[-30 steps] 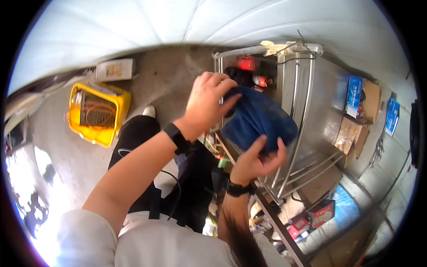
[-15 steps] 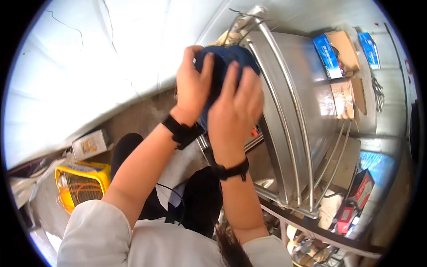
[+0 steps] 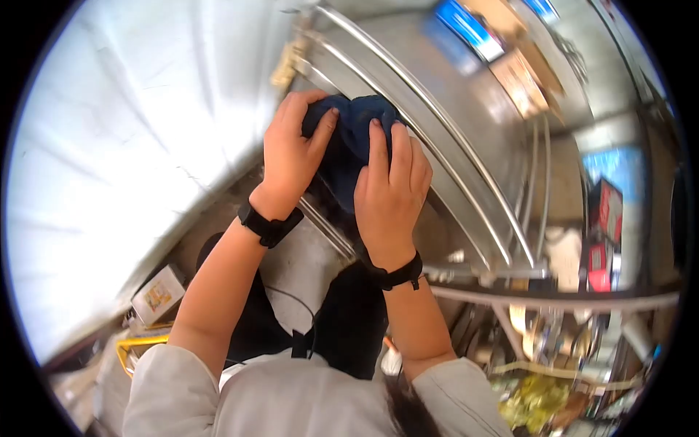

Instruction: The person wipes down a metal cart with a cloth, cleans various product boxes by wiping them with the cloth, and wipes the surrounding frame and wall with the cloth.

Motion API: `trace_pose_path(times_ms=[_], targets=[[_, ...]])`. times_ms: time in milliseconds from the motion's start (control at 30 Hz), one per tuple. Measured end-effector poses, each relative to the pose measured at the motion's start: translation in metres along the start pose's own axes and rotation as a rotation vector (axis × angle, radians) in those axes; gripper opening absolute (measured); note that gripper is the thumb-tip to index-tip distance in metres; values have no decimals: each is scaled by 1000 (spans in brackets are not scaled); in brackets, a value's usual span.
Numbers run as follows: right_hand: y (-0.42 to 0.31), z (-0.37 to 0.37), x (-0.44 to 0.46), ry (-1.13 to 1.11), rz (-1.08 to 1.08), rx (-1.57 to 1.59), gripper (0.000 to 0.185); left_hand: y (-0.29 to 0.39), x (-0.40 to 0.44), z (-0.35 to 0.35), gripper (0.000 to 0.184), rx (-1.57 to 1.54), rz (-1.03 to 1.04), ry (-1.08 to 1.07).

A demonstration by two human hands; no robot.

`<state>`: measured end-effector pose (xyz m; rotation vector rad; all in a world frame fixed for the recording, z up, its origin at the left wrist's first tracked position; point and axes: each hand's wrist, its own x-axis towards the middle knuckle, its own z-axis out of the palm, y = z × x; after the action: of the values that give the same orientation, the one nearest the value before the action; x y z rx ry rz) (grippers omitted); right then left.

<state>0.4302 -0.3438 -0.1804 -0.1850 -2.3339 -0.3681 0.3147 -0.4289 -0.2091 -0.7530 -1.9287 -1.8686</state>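
Observation:
A dark blue cloth, bunched in folds, is between my two hands beside a metal frame of shiny tubes. My left hand grips its left side, with the thumb on top and the other fingers partly hidden behind the fabric. On the right side, my right hand presses its bent fingertips into the folds, its thumb out of sight. Part of the cloth hangs down between the wrists. Whether the cloth touches the nearest tube, I cannot tell.
A blue box and an open cardboard box rest on the metal surface beyond the tubes. Pale sheeting rises on the left. A white carton and a yellow frame are low left; cluttered items, including a yellow-green bag, lie lower right.
The view has turned, so the metal frame and boxes appear farther up and left. Both hands still hold the cloth; my hands appear farther apart and the right is less blurred.

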Motion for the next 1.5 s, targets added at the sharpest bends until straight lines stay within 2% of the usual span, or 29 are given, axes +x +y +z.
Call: trace_pose_path(times_ms=[67,100,133,267,400,500,533,600,700,767,800,833,900,933,1000,1067,1100,1133,1233,1267,1300,1433,1500], targets=[[12,-23,-24,-35,64,-62,39,14,-19,18,22,-54,95,-104],[19,-31,-42,-84,155,-78,52,21,-27,27,23,-71,174,-134],[25,-41,-53,-42,173,-151,42,28,-36,34,24,-79,254,-156],[56,-82,-107,-67,259,-269,52,59,-76,62,29,-187,282,-321],[70,-113,-132,-63,346,-430,46,85,-97,70,24,-248,290,-609],[63,-117,-138,-12,416,-435,40,71,-115,76,18,-290,297,-547],[59,-112,-141,85,515,-336,33,62,-118,73,17,-299,266,-530],[68,-105,-165,121,284,-510,33,49,-127,66,17,-274,187,-537],[72,-97,-195,267,438,-389,38,34,-141,57,19,-241,76,-639],[82,-102,-217,265,601,-282,39,39,-153,57,22,-313,22,-737],[85,-105,-223,272,690,-230,39,42,-158,65,24,-370,-38,-692],[83,-109,-222,176,852,-170,36,49,-162,78,25,-425,-98,-648],[79,-107,-204,165,976,124,38,61,-157,90,28,-617,-256,-606],[79,-101,-195,169,1035,272,39,65,-156,98,29,-690,-266,-549],[89,-85,-188,215,972,483,37,77,-157,116,31,-837,-293,-430],[95,-71,-190,244,887,443,40,84,-173,137,32,-852,-295,-518],[100,-69,-198,170,869,337,43,84,-181,145,31,-838,-281,-594],[102,-69,-204,158,926,360,44,84,-189,151,31,-822,-266,-666],[95,-65,-217,65,1056,360,46,69,-208,158,21,-735,-244,-725],[92,-59,-225,-7,1051,362,46,58,-212,159,20,-721,-242,-735],[89,-53,-237,-83,1045,363,47,44,-214,159,17,-650,-255,-836],[76,-8,-309,-473,1095,438,47,-45,-271,160,16,-319,-66,-973],[75,11,-333,-529,1096,519,45,-60,-277,146,16,-285,-177,-970]])
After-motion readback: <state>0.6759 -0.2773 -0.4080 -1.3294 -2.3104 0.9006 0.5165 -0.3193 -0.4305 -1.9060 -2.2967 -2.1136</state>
